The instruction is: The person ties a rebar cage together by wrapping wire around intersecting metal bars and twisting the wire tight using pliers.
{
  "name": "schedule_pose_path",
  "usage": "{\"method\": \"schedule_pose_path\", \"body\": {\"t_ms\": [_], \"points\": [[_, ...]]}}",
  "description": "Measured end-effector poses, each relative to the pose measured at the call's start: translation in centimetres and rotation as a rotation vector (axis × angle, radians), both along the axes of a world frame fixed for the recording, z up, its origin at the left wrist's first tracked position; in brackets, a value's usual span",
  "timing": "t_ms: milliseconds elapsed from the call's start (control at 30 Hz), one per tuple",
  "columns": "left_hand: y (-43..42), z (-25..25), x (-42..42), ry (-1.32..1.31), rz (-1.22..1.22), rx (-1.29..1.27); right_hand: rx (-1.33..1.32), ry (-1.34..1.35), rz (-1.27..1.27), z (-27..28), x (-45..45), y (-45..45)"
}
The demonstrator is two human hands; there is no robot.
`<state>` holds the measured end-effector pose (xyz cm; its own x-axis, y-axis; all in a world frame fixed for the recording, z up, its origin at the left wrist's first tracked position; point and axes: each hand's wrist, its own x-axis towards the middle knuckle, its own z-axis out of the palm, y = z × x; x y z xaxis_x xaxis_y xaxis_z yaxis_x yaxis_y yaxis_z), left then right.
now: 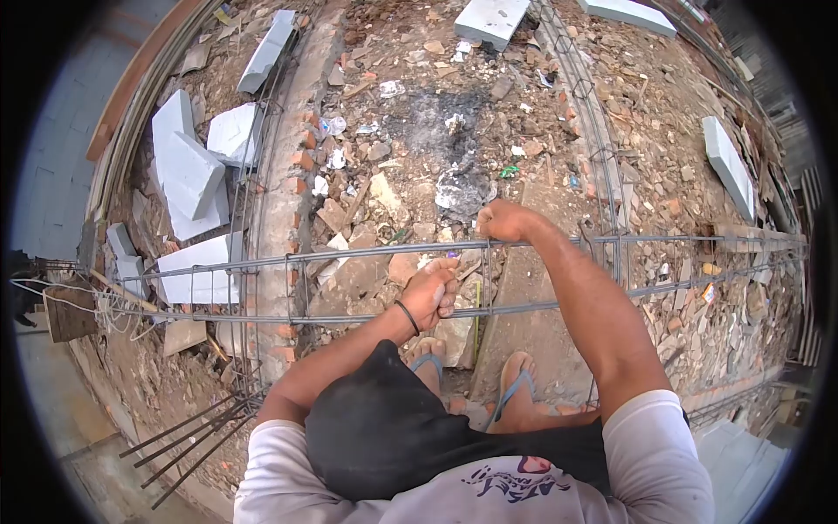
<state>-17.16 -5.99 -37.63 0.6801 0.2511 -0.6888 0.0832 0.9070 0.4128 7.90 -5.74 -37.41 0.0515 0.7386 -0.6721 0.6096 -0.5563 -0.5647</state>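
A rebar cage of long steel bars joined by thin square stirrups crosses in front of me. My left hand, a black band at its wrist, is between the upper and lower bars with its fingers curled closed. Higher up, just beyond the upper bars, my right hand makes a pinch near the top of a stirrup. Whatever either hand holds is too small or hidden to make out. My feet, in blue flip-flops, stand below the cage.
Broken concrete and brick rubble covers the ground, with a burnt ash patch. Pale block pieces lie at the left, and another block at the back. Bare rebar ends stick out at lower left.
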Motion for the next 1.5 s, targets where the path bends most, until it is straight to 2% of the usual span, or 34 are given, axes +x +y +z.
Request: {"method": "schedule_pose_path", "body": {"t_ms": [100,167,300,367,467,700,800,867,1000,1067,1267,1367,1500], "points": [[0.3,-0.4,-1.0,-0.006,0.024,-0.032,-0.069,-0.046,0.002,-0.1,0.2,0.0],[0.4,-0.9,-1.3,-0.03,0.05,-0.102,0.046,-0.089,0.039,-0.7,0.3,-0.3],[0.7,-0.3,-0.4,-0.047,0.015,-0.22,0.023,-0.04,0.06,-0.4,0.0,0.0],[0.5,-0.8,0.2,-0.177,0.036,-0.267,-0.056,-0.018,0.208,0.5,-0.3,0.4],[0.0,-1.7,1.3,-0.14,0.069,-0.244,-0.065,-0.113,0.236,2.4,-1.1,0.5],[0.3,-1.2,2.2,0.029,-0.039,-0.014,-0.06,-0.061,0.262,-0.1,-0.9,0.8],[0.5,-1.7,1.7,0.03,0.035,-0.041,-0.004,-0.111,0.209,-1.2,-1.1,1.3],[0.2,-1.3,1.3,0.034,0.139,-0.129,-0.082,0.036,0.212,-2.1,-1.1,2.0],[0.3,-2.4,1.2,-0.039,0.141,-0.219,-0.066,0.026,0.235,-1.1,-1.3,2.3],[-0.2,-1.8,2.2,0.044,0.111,0.012,0.07,-0.145,0.176,1.4,-1.7,1.9],[-0.4,-0.2,4.9,0.111,-0.119,0.273,0.137,-0.37,0.25,5.5,0.0,-0.4],[0.0,0.4,5.7,0.194,-0.204,0.447,0.228,-0.371,0.143,4.1,0.5,-2.5],[1.0,1.8,7.4,0.332,-0.345,0.613,0.32,-0.317,0.044,5.0,-1.0,-5.1]]}}
